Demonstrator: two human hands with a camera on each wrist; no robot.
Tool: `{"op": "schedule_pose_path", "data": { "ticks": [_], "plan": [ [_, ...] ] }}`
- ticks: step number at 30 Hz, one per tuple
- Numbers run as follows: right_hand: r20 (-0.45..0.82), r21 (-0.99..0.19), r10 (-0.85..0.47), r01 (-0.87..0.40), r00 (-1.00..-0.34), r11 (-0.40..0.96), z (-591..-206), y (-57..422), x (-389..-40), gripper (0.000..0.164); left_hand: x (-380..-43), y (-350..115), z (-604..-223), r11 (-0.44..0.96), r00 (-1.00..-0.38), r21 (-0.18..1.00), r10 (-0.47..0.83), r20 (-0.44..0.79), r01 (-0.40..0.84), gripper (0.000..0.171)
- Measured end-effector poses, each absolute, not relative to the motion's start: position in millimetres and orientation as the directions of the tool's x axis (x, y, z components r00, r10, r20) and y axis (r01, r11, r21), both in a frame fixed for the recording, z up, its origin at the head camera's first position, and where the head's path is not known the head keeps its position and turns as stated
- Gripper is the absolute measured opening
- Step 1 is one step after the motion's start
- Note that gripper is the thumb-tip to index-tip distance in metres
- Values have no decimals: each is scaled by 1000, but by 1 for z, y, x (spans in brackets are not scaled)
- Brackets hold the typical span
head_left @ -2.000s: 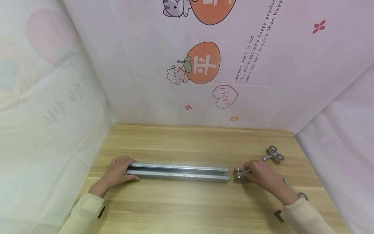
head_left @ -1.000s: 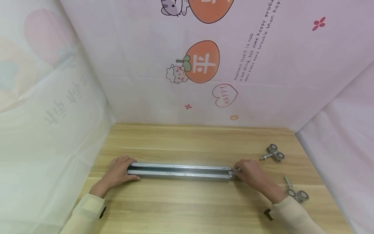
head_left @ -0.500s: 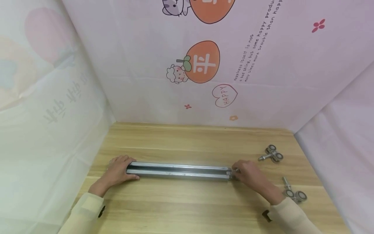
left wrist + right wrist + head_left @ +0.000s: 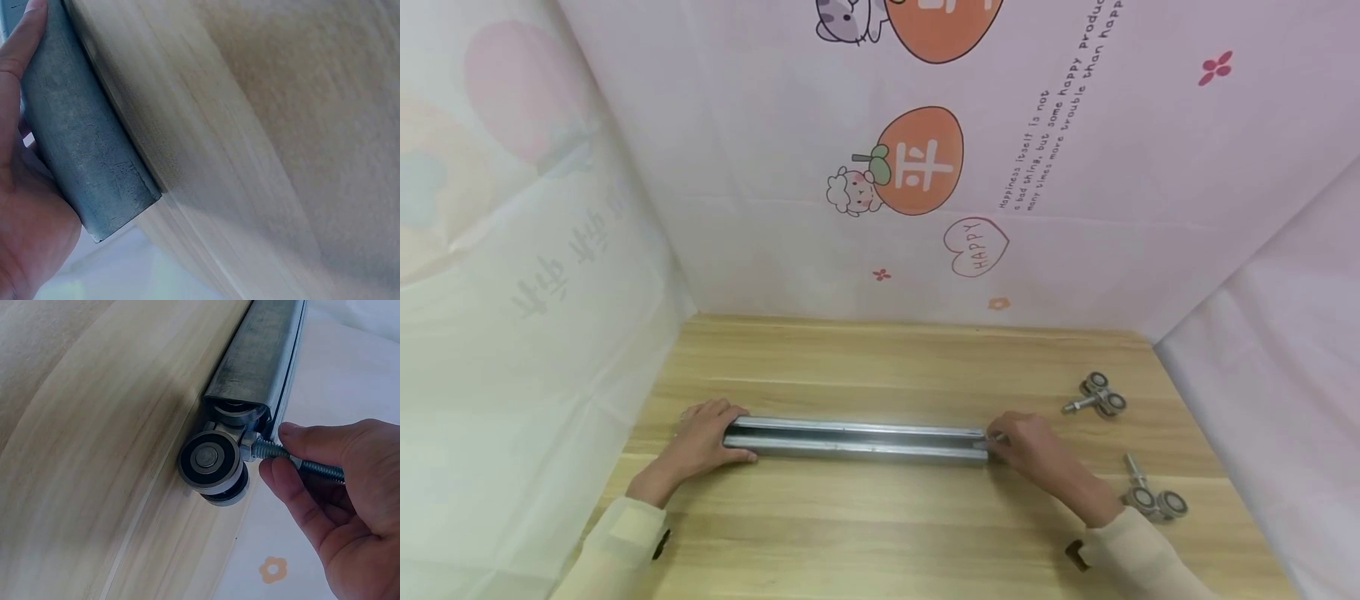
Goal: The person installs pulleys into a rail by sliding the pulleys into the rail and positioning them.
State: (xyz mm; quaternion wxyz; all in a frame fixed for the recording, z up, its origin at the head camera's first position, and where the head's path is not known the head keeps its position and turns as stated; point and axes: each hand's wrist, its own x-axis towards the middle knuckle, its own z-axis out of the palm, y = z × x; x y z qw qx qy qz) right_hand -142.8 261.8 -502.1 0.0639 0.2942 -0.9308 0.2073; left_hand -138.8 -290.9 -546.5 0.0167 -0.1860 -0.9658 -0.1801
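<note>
A silver steel channel rail (image 4: 850,451) lies across the table, its slot facing up. At its left end my left hand (image 4: 703,437) grips it, thumb along the near side and fingers over the far side. My right hand (image 4: 1030,450) is at the opposite end, where it pinches the threaded bolt (image 4: 269,449) of a roller trolley (image 4: 207,459) between thumb and fingertips. In the right wrist view, one wheel pair sits within the rail's mouth while the other pair stands outside, just below the end. The left wrist view shows the rail's plain outer side (image 4: 87,125) against the palm.
Two more roller trolleys lie on the wooden table (image 4: 880,533) at the right: one farther back (image 4: 1101,396), another nearer (image 4: 1153,500), beside the right forearm. White printed cloth (image 4: 775,167) walls the table at the back and both sides.
My right hand has moved left, bringing the trolley from just off the rail's right end to its mouth, and part of it has slid inside. The left hand keeps its grip.
</note>
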Motion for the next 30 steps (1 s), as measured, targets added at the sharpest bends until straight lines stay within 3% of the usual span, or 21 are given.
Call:
{"op": "schedule_pose_path", "data": {
  "ticks": [30],
  "plan": [
    [212, -359, -567, -603, -796, 713, -498, 234, -142, 14, -137, -290, -544, 863, -934, 359, 344, 97, 355, 74]
  ]
}}
